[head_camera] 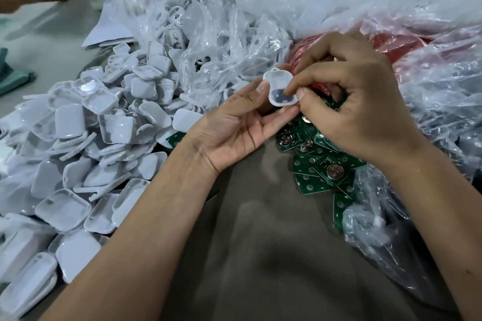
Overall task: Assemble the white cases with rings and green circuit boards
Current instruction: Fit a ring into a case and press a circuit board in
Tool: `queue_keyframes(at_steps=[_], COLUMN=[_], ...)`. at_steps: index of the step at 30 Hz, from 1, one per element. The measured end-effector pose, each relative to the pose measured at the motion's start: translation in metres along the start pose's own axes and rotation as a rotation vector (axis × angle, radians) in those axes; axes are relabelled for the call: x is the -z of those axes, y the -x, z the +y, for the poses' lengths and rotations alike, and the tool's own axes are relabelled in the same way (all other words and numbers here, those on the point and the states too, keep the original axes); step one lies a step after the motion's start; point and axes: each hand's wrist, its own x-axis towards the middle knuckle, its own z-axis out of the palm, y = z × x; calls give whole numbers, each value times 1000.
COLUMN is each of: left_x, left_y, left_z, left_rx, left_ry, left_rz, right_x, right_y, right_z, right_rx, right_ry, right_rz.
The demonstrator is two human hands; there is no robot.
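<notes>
We held one white case (280, 88) above the table (260, 242), its open side facing up at us, its long axis running away from us with the small loop at the far end. Our left hand (234, 125) cradled it, thumb pinching the near-left rim; our right hand (349, 101) pinched its right edge, forefinger pressing inside. We judged a skewed press could tip the case onto the green circuit boards (320, 164) below.

My head-worn camera looks forward and down, close over my hands and the table (250, 255).
</notes>
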Motion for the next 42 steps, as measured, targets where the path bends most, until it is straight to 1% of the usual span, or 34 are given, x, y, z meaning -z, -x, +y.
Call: queue_keyframes(at_steps=[4, 7, 16, 18, 22, 23, 25, 27, 30, 33, 36, 38, 40, 42], left_x=[0, 0, 0, -1, 0, 1, 1, 3, 3, 1, 0, 1, 3, 4], left_y=[0, 1, 2, 2, 0, 0, 1, 2, 3, 5, 6, 4, 3, 2], left_z=[1, 0, 0, 1, 2, 2, 3, 5, 6, 6, 6, 5, 5, 5], left_rx=[-1, 4, 3, -3, -24, -36, -57, -80, -112, -111, -131, -153, -179, -192], left_ry=[4, 13, -3, -2, 33, 51, 97, 129, 117, 118, 118, 89, 42, -6], left_rz=[3, -3, 2, -3, -26, -40, -75, -89, -76, -108, -126, -120, -109, -78], right_x=[1, 1, 0, 0, 2, 4, 6, 6, 2, 4, 5, 5, 6, 10], right_y=[0, -2, -2, -2, -3, -3, -3, -1, 1, 0, 0, 0, 1, 0], right_z=[-1, -2, 0, 1, 2, 3, 7, 10, 12, 8, 9, 9, 7, 10], right_rx=[16, 25, 25, -5, -102, -119, -140, -139, -172, -189, -176, -170, -168, -213], right_ry=[27, 38, 7, -31, -233, -245, -178, -61, 96, 159, 156, 135, 67, -62], right_rz=[17, 0, -18, -7, 72, 82, 25, -148, -419, -556, -588, -576, -514, -399])
